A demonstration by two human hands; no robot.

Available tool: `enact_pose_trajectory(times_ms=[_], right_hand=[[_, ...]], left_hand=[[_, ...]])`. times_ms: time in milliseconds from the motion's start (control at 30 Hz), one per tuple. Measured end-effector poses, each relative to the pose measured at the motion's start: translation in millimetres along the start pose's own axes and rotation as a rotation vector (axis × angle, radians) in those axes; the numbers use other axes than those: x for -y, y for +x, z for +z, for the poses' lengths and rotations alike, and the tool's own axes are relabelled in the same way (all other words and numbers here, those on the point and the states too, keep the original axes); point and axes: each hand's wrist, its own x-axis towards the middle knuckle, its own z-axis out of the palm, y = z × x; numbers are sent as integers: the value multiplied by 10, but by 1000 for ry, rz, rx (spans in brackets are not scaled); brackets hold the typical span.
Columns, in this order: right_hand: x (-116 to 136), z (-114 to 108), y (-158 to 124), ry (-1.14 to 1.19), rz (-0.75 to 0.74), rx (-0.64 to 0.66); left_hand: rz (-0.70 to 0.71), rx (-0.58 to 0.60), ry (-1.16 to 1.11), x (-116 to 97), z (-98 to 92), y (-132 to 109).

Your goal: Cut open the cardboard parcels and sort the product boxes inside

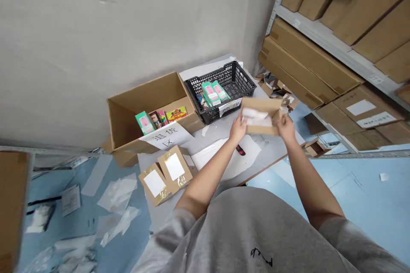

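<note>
Obs.: small cardboard box (pixel 261 116) held in the air over the right end of the table (pixel 215 133), at about 1 o'clock from the person's body. It is open, with white wrapping showing at its left end.

Grip: left hand (pixel 237 130) is closed on the box's left end, fingers against the white wrapping. Right hand (pixel 286 128) is closed on the right end, beside a raised flap. Both hold firmly as far as can be seen.

Risks (judgement):
- The white wrapping sits loose at the open end and could slide out if the box tips toward 9 o'clock.
- A small red-and-black tool (pixel 241 150), possibly a cutter, lies under the left forearm. A dropped wrist could land on it.
- The table edge runs close at 5 o'clock of the box, so anything let go there falls to the floor.

Room:
- 11 o'clock: black basket (pixel 238 71), just beside the box, holding green packets.
- 9 o'clock: big open carton (pixel 144 94), well apart.
- 7 o'clock: two sealed packets (pixel 166 174) at the near edge.
- 1 to 3 o'clock: cardboard scraps (pixel 278 88), then shelves (pixel 323 41) of cartons, which are tight.
- Most bare surface lies at 8 o'clock, around the white sheet (pixel 224 161).
</note>
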Motion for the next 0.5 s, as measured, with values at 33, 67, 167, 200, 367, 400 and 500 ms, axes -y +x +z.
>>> enact_pose_trajectory(times_ms=[33,67,167,200,367,400,500], right_hand=[[-58,-193,197,16,-12,-97],[-108,-352,352,25,-19,-175],[-161,-518,524,-3,-80,-283],[-138,-457,489,-11,-109,-277],[235,445,-144,50,-270,81],[342,672,-318,67,-294,189],[684,1322,-852,125,-337,493]], left_hand=[[55,7,-23,-215,105,236],[104,12,-44,-402,202,436],[252,-13,-122,-708,377,770],[271,-23,-130,-703,380,782],[108,-112,-47,50,-17,116],[50,-136,-22,282,-150,-127],[-155,-231,55,969,-567,-906]])
